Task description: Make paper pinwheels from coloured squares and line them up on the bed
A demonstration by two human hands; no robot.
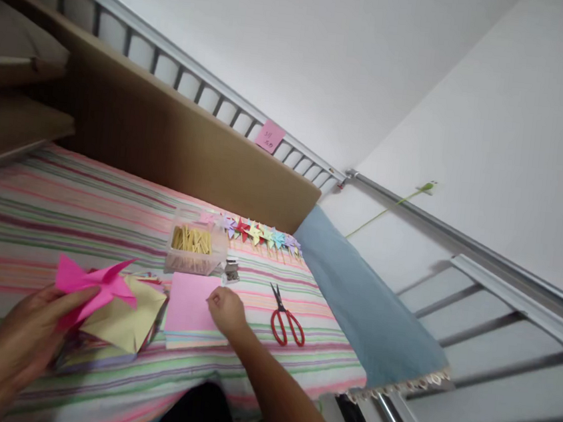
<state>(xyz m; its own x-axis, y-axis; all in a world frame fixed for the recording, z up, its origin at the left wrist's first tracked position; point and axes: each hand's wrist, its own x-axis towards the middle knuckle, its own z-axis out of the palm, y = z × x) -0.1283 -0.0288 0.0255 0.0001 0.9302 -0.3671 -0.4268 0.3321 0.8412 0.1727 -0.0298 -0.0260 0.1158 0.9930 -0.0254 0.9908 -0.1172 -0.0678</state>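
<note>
A bright pink paper pinwheel (103, 281) is pinched between the thumb and fingers of my left hand (27, 329). Beneath it lies a pile of cut, partly folded papers with a pale yellow sheet (132, 313) on top. My right hand (227, 309) is closed, fingertips pressed together, over the right edge of a stack of square paper (191, 305) whose top sheet is pink. Whatever its fingers hold, if anything, is too small to make out. Red-handled scissors (287, 324) lie right of this hand, blades slightly apart.
A clear plastic box (195, 264) with thin wooden sticks (190, 239) stands behind the paper stack. Small grey items (231, 271) lie beside it. Finished colourful pinwheels (256, 234) line the back of the striped cloth (125, 208), before a cardboard panel (178, 140).
</note>
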